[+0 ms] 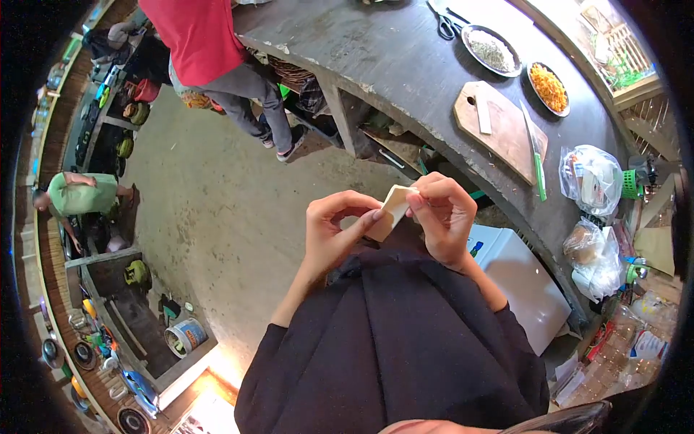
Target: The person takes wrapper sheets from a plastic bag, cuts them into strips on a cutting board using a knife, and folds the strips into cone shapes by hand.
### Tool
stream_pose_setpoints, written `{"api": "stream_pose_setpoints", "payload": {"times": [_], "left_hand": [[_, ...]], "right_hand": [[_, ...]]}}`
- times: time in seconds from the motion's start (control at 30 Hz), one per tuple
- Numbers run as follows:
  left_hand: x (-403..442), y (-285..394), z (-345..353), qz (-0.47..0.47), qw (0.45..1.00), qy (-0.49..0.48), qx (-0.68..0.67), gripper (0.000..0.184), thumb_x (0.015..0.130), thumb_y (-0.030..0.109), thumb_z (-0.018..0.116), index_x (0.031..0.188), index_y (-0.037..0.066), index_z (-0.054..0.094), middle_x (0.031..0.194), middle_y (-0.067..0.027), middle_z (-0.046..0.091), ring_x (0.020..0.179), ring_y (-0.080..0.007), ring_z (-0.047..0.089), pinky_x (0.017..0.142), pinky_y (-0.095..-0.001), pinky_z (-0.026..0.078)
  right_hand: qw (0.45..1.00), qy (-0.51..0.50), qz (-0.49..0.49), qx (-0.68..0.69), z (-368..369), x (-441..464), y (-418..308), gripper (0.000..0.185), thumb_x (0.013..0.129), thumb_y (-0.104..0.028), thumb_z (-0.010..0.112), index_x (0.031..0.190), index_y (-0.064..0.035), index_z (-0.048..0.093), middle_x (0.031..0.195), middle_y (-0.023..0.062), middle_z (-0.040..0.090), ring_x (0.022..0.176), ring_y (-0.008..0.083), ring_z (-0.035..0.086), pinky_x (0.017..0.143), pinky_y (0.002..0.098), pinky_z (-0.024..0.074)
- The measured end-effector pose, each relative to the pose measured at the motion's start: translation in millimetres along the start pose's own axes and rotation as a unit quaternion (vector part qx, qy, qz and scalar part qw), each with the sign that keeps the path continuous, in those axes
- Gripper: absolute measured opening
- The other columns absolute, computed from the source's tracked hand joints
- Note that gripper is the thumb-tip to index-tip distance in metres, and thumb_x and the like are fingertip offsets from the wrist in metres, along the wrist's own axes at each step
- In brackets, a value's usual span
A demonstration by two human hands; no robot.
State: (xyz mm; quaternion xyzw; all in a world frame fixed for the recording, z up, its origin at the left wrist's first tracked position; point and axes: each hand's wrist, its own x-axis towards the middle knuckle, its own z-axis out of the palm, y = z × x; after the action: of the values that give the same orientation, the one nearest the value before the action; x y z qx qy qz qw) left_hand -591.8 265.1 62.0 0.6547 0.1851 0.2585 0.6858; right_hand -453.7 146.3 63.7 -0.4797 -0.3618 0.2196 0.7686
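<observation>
At the left edge of the frame, a person in a green shirt (85, 197) bends over. In the lower left, a bucket (186, 338) sits in a low gray box (137, 318). At the upper left, a person in a red shirt (191, 43) stands by the dark counter (390, 58). In the middle, the left hand (332, 228) pinches the left side of a pale folded sheet (392, 207) between thumb and finger. The right hand (446, 220) pinches its top right corner, with its fingers curled in close. The sheet is up in front of the black top (390, 340). At the upper right, scissors (446, 27) lie near a dish of white and dark bits (491, 50), and a dish of orange shreds (548, 88) is just beside it. Below them, a wooden board (506, 137) holds a pale strip (483, 112), and a green-handled knife (535, 148) lies along its right side. Farther right are two clear plastic bags (594, 181) and a green basket (632, 185).
</observation>
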Motion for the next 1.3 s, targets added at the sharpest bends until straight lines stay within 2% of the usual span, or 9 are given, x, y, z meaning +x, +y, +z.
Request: {"api": "stream_pose_setpoints", "payload": {"times": [0.37, 0.47, 0.57, 0.67, 0.83, 1.03, 1.1, 1.2, 1.3], "left_hand": [[40.7, 3.9, 18.0, 0.024, 0.999, -0.034, 0.011, 0.014, 0.085, 0.003, 0.075, 0.097, -0.004, 0.072, 0.09, -0.01, 0.072, 0.082, -0.0145, 0.07, 0.077, -0.0267, 0.056], [44.2, 2.1, 21.1, 0.04, 0.999, -0.023, 0.001, 0.012, 0.086, 0.002, 0.073, 0.097, -0.004, 0.071, 0.093, -0.0098, 0.071, 0.085, -0.0142, 0.068, 0.075, -0.0268, 0.056], [44.8, 1.9, 25.2, 0.071, 0.991, 0.034, -0.105, 0.009, 0.089, -0.002, 0.069, 0.098, -0.004, 0.068, 0.099, -0.0099, 0.066, 0.09, -0.0137, 0.064, 0.075, -0.0268, 0.054], [45.4, -3.5, 23.8, 0.111, 0.986, 0.046, -0.117, 0.009, 0.089, -0.002, 0.069, 0.098, -0.004, 0.068, 0.099, -0.0101, 0.066, 0.087, -0.0135, 0.063, 0.075, -0.0268, 0.054], [29.2, -1.1, 20.0, 0.078, 0.983, 0.059, -0.154, 0.008, 0.091, 0.0, 0.068, 0.097, -0.004, 0.068, 0.097, -0.0088, 0.067, 0.083, -0.0107, 0.061, 0.068, -0.0243, 0.052], [9.3, -2.2, 17.1, 0.066, 0.982, 0.087, -0.152, 0.008, 0.091, 0.001, 0.068, 0.097, -0.004, 0.068, 0.094, -0.0078, 0.069, 0.077, -0.0078, 0.06, 0.06, -0.022, 0.047], [3.5, -1.5, 15.1, 0.068, 0.981, 0.095, -0.153, 0.009, 0.09, 0.001, 0.069, 0.097, -0.004, 0.068, 0.094, -0.0077, 0.069, 0.076, -0.0076, 0.06, 0.06, -0.0219, 0.047], [-3.9, -0.6, 12.3, 0.07, 0.98, 0.102, -0.153, 0.009, 0.09, 0.002, 0.069, 0.097, -0.004, 0.069, 0.093, -0.0071, 0.069, 0.075, -0.0069, 0.059, 0.059, -0.0214, 0.047], [-10.7, 0.0, 10.2, 0.058, 0.981, 0.107, -0.151, 0.01, 0.09, 0.003, 0.07, 0.098, -0.004, 0.069, 0.092, -0.0065, 0.069, 0.074, -0.0067, 0.059, 0.059, -0.0211, 0.046]], "right_hand": [[0.999, -0.014, -0.023, -0.036, -30.2, 30.6, -3.7, 0.007, 0.09, 0.001, 0.067, 0.09, -0.0005, 0.061, 0.082, 0.0054, 0.063, 0.072, 0.0097, 0.053, 0.065, 0.0238, 0.0424], [0.997, 0.004, 0.014, -0.073, -28.3, 34.7, -5.3, 0.01, 0.091, -0.007, 0.069, 0.089, -0.0021, 0.06, 0.081, 0.0025, 0.061, 0.07, 0.0068, 0.05, 0.063, 0.0225, 0.0406], [0.992, -0.075, 0.046, -0.085, -25.6, 39.5, 1.2, 0.02, 0.092, -0.019, 0.069, 0.084, -0.0038, 0.058, 0.072, -0.0016, 0.052, 0.064, 0.0067, 0.044, 0.057, 0.0232, 0.0363], [0.979, -0.132, 0.034, -0.149, -22.3, 34.8, 12.3, 0.021, 0.091, -0.016, 0.069, 0.08, -0.0033, 0.056, 0.068, 0.0013, 0.049, 0.062, 0.0089, 0.043, 0.055, 0.0256, 0.034], [0.976, -0.135, 0.0, -0.169, -6.5, 25.2, 11.1, 0.024, 0.093, -0.014, 0.066, 0.076, -0.0006, 0.054, 0.064, 0.0045, 0.046, 0.058, 0.0107, 0.042, 0.052, 0.0285, 0.0345], [0.985, -0.117, 0.095, -0.09, 12.7, 6.9, -0.5, 0.024, 0.096, -0.011, 0.063, 0.076, 0.0004, 0.054, 0.064, 0.0058, 0.048, 0.061, 0.007, 0.044, 0.054, 0.0275, 0.0372], [0.984, -0.127, 0.126, -0.011, 21.3, 2.4, -7.1, 0.025, 0.097, -0.012, 0.062, 0.077, 0.0006, 0.054, 0.064, 0.0026, 0.048, 0.062, 0.006, 0.043, 0.055, 0.0258, 0.0371], [0.976, -0.133, 0.123, -0.121, 16.0, -13.4, 5.7, 0.023, 0.099, -0.015, 0.059, 0.083, 0.0005, 0.058, 0.067, -0.0008, 0.05, 0.063, 0.0051, 0.045, 0.055, 0.0247, 0.0372], [0.979, -0.123, 0.144, -0.075, 21.2, -21.6, 3.3, 0.02, 0.101, -0.017, 0.057, 0.09, -0.0006, 0.062, 0.069, -0.0035, 0.052, 0.064, 0.0031, 0.046, 0.054, 0.0237, 0.0357]]}}
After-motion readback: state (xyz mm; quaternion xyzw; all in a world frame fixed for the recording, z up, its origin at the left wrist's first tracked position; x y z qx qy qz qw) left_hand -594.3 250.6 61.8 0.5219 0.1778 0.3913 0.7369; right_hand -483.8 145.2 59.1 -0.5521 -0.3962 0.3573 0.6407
